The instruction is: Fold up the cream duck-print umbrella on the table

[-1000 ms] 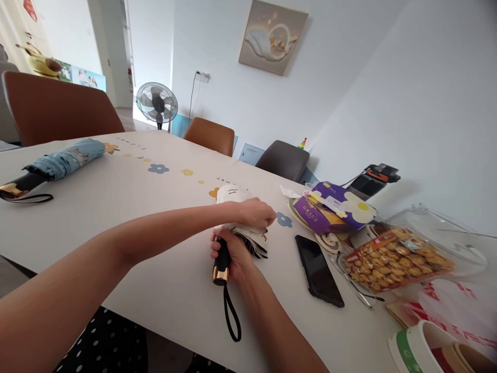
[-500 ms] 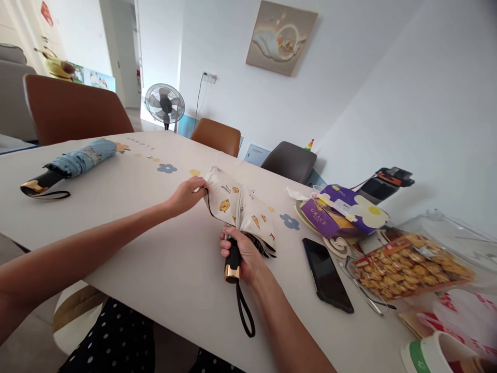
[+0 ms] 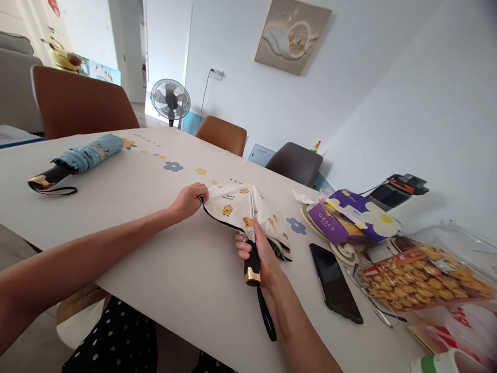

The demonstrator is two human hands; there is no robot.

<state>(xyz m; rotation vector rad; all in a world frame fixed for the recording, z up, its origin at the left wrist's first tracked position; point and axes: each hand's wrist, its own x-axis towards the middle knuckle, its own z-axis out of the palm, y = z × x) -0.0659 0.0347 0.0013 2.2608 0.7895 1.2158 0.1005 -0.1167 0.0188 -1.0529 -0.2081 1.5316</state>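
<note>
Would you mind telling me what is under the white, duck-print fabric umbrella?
Below the umbrella is the pale, flower-printed table; black folds show at the umbrella's lower right. The umbrella covers the table beneath, so anything there cannot be seen.

Wearing black down below, and scattering white dots all over it! Spreading that polka-dot cloth point(image 3: 112, 339) broad and rounded across the lower left, showing the dots small and round, setting them crisply against the dark ground. Showing a second, smaller patch of cloth point(image 3: 213, 363) too, also dark, right at the bottom edge. And higher up, going bare: baring the left hand point(image 3: 189, 201), the right hand point(image 3: 264, 253) and both forearms point(image 3: 128, 239), wrists included!
</note>
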